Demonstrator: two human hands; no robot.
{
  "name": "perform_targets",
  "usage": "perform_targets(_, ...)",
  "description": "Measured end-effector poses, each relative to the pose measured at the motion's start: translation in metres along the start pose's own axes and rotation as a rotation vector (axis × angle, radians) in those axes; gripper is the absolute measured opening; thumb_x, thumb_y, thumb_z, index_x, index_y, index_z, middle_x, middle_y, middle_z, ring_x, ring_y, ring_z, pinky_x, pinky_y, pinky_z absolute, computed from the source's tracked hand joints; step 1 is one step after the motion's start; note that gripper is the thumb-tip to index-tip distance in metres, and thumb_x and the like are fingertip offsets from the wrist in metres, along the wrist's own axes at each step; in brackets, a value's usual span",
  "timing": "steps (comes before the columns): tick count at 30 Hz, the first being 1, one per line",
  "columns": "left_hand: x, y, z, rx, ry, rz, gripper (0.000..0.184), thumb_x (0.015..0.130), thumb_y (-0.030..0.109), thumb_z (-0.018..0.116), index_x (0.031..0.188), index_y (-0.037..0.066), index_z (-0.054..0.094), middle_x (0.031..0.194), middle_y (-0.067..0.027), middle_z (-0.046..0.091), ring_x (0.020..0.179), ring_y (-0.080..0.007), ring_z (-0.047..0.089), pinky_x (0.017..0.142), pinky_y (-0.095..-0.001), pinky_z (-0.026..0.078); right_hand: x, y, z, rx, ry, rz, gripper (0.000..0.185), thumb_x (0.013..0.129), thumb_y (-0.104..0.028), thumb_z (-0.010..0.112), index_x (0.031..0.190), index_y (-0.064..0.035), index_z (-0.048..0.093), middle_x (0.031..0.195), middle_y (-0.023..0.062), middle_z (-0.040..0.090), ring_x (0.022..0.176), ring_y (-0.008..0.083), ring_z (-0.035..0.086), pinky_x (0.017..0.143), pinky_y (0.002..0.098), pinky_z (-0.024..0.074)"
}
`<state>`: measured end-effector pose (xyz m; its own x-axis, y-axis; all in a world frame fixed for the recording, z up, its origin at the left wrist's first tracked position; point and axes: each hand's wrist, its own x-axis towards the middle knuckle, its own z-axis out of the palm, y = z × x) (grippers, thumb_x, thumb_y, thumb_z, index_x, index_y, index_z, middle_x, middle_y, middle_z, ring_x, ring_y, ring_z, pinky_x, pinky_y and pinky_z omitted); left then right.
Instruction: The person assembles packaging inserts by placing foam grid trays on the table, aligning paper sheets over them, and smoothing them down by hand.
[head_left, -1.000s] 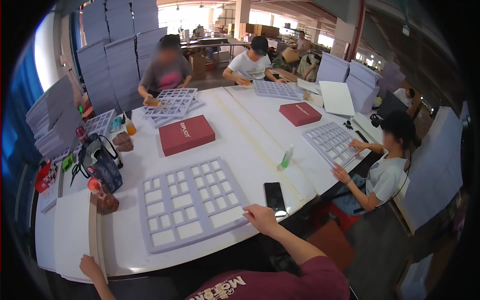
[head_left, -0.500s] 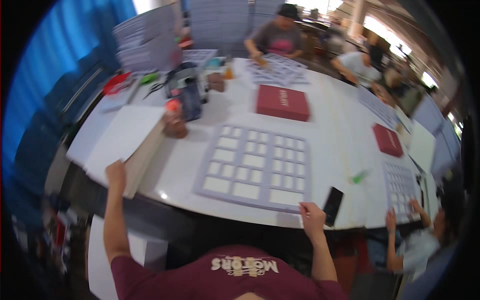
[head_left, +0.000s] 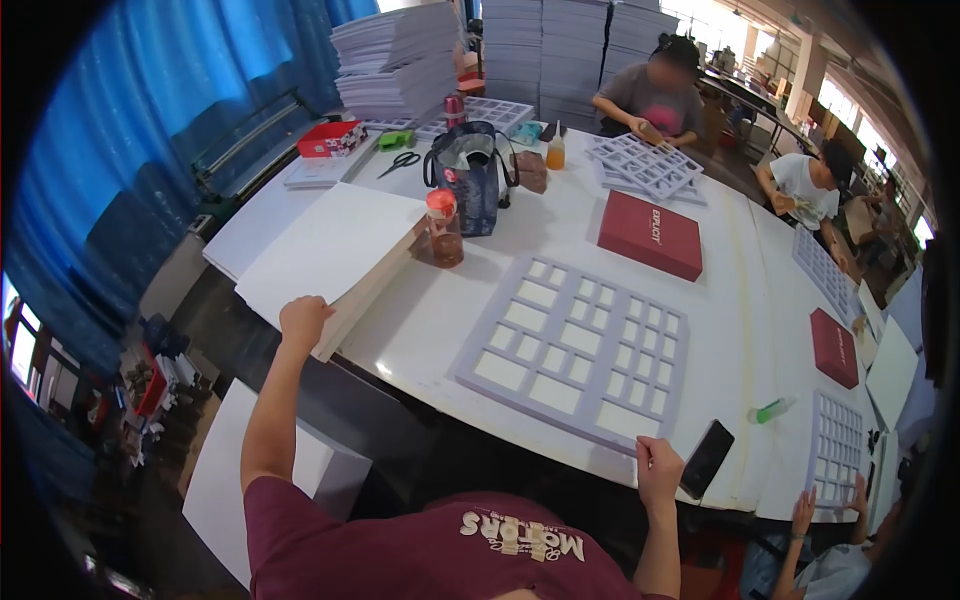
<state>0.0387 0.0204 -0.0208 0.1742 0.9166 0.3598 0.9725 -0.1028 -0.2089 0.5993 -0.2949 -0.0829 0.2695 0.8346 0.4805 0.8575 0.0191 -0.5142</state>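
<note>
Grip closed, the left hand (head_left: 305, 322) pinches a white sheet (head_left: 330, 240) by its near edge, within easy reach; rightward, a compartment tray (head_left: 608, 342) lies flat on the desk (head_left: 420, 320), the right hand (head_left: 660, 470) curled at its near corner, hold unclear.

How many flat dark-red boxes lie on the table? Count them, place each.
2. One box lies just beyond the big gray grid frame; the second box lies farther right, past the green bottle. More could hide at the dark right edge.

Daylight from far windows, small glare at the table edge (head_left: 385, 368), fisheye-curved borders.
</note>
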Motion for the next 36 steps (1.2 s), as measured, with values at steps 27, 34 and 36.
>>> perform_targets(27,-0.113,-0.124,0.100,-2.281,0.052,-1.122,0.032,0.095,0.014,0.064,0.122,0.000,0.055,0.115,-0.0120,0.065,0.106,-0.0276,0.063,0.087,-0.0420,0.055,0.020,-0.020,0.001,0.045,-0.003,-0.159,0.008,0.081,-0.005,0.072,0.087,-0.0067,0.068,0.072,0.0097,0.062,0.063,0.0298,0.060,0.057,0.0404,0.0456)
perform_targets(34,-0.097,-0.170,0.166,-1.665,0.574,-0.941,0.028,0.082,0.003,0.065,0.108,-0.009,0.064,0.101,-0.0177,0.067,0.089,-0.0328,0.067,0.076,-0.0466,0.059,0.022,-0.017,-0.001,-0.004,0.008,-0.208,0.008,0.082,-0.012,0.072,0.089,-0.0087,0.069,0.076,0.0077,0.065,0.066,0.0280,0.063,0.059,0.0398,0.0488)
perform_targets(36,-0.096,-0.173,0.154,-1.556,0.653,-1.170,0.033,0.085,0.010,0.066,0.110,-0.012,0.062,0.103,-0.0177,0.066,0.090,-0.0322,0.065,0.074,-0.0480,0.058,0.020,-0.020,-0.010,0.012,0.040,-0.180,0.008,0.083,-0.012,0.071,0.089,-0.0088,0.069,0.077,0.0071,0.066,0.067,0.0275,0.064,0.060,0.0388,0.0498)
